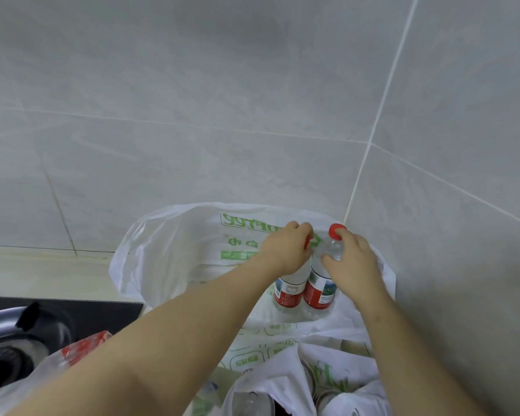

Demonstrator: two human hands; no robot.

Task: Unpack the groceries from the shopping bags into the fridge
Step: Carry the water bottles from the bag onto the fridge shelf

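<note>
Two clear water bottles with red caps and red labels stand upright inside an open white shopping bag with green print, in the corner of the counter. My left hand grips the top of the left bottle, covering its cap. My right hand grips the neck of the right bottle, whose red cap shows above my fingers. The fridge is not in view.
A second white bag with cans in it lies at the bottom of the view. A red packet in clear plastic sits at the lower left beside a black hob and dark pan. Grey tiled walls close in behind and on the right.
</note>
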